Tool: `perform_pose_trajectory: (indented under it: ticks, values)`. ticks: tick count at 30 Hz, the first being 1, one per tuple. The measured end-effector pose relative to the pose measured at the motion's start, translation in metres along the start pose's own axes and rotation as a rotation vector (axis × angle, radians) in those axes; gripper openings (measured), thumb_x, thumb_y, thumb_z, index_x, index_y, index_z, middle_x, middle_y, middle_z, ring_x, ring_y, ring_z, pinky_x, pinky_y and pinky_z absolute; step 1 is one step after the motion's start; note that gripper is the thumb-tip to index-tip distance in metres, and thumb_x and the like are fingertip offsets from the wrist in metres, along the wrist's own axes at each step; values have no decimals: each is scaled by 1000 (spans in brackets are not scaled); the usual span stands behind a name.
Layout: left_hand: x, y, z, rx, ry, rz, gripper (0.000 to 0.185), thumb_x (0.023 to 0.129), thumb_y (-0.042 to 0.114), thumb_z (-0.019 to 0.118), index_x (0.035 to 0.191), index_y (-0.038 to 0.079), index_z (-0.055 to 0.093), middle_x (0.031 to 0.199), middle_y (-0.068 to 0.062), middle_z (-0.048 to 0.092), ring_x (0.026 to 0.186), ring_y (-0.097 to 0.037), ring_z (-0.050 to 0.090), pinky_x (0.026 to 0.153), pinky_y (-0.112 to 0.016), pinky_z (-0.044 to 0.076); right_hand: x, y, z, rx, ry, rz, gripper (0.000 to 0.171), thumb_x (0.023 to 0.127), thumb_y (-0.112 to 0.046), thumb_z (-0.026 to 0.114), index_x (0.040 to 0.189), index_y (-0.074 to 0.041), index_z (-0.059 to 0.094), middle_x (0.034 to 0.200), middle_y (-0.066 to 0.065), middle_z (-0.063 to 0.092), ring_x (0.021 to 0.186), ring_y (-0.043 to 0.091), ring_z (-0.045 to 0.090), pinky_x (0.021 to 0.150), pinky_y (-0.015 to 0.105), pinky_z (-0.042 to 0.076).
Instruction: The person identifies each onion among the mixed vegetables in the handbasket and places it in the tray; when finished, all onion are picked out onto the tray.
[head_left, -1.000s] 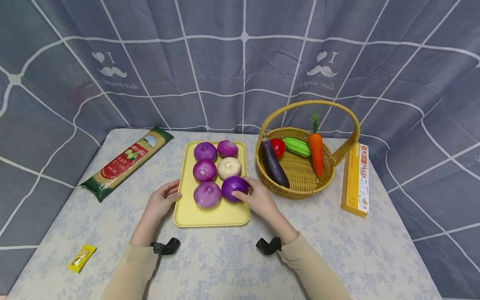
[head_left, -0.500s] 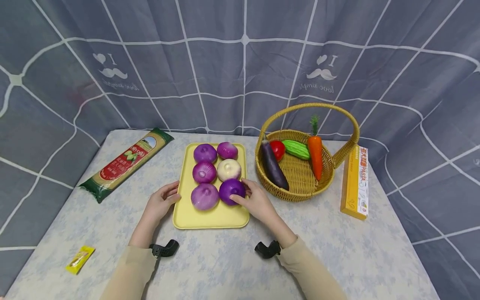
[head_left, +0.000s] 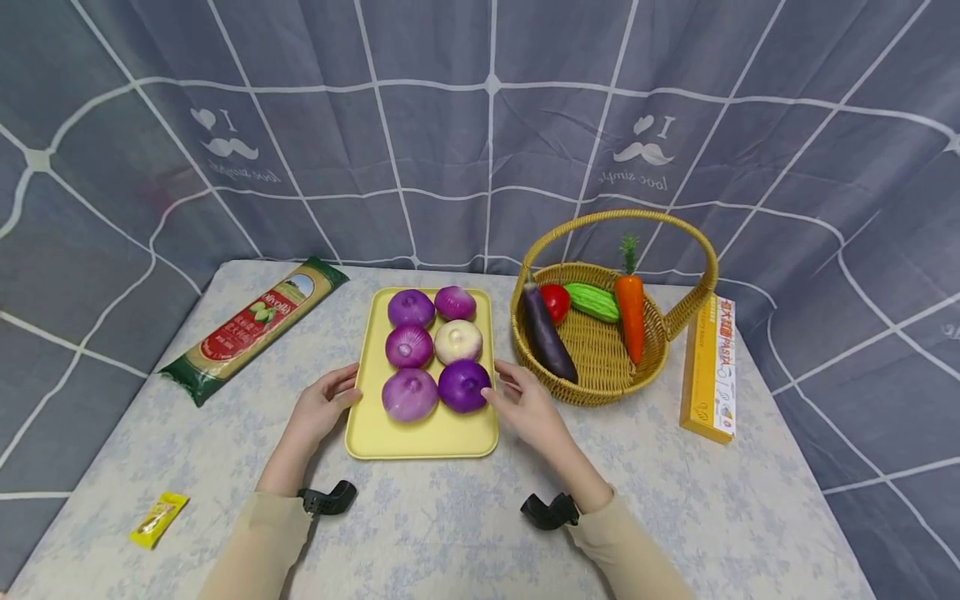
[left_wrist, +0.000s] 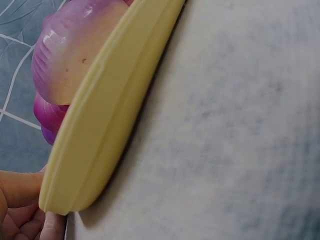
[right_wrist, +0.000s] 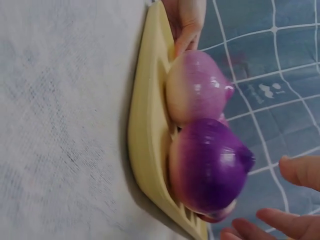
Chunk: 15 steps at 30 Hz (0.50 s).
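Note:
A yellow tray (head_left: 420,442) bears two columns of onions in the head view. At the tray's left edge my left hand (head_left: 321,406) grips the rim, thumb (left_wrist: 22,187) on top and fingers below. The near row pairs a light purple onion (head_left: 409,395) with a dark purple onion (head_left: 462,386). Beyond them lie a white-topped onion (head_left: 458,342) and several purple ones (head_left: 409,346). My right hand (head_left: 531,410) is beside the dark purple onion at the tray's right edge, holding nothing. In the right wrist view its fingers (right_wrist: 285,220) stand apart from that onion.
Right of the tray stands a wicker basket (head_left: 600,392) holding an eggplant (head_left: 547,333), tomato, green gourd and carrot (head_left: 631,317). A pasta box (head_left: 708,371) lies beside it. At left are a noodle packet (head_left: 255,329) and a small yellow sachet (head_left: 158,520). A curtain hangs behind.
My right hand has let go of the dark purple onion and drawn back to the right. That onion shifted slightly left, against the light purple one. My left hand stays at the tray's edge.

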<state>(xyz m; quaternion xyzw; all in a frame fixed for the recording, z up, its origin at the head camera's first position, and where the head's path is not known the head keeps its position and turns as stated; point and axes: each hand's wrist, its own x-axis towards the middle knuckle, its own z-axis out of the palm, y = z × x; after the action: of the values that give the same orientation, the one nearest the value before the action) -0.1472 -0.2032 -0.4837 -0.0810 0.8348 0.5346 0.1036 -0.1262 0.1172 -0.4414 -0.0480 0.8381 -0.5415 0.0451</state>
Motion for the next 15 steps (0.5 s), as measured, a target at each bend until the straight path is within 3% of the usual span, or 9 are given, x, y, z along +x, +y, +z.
perform_pose_trajectory:
  ticks: [4, 11, 15]
  values:
    - [2, 0, 1, -1, 0, -1, 53, 100, 17, 57, 149, 7, 42, 142, -20, 54, 130, -32, 53, 97, -25, 50, -7, -5, -12, 15, 23, -31, 43, 93, -14, 69, 132, 0, 59, 134, 15, 60, 126, 32, 57, 105, 36, 48]
    - [2, 0, -1, 16, 3, 5, 50, 100, 15, 57, 147, 5, 44, 140, -21, 56, 129, -32, 54, 88, -13, 49, -21, -13, -33, 24, 47, -42, 34, 95, -14, 66, 127, -3, 64, 131, 12, 62, 124, 28, 58, 105, 36, 48]
    - [-2, 4, -5, 67, 24, 27, 48, 102, 21, 55, 146, 4, 47, 140, -20, 56, 128, -33, 54, 98, -31, 51, -25, -14, -46, 21, 56, -65, 34, 95, -13, 65, 127, -2, 63, 131, 14, 62, 124, 32, 58, 103, 36, 49]
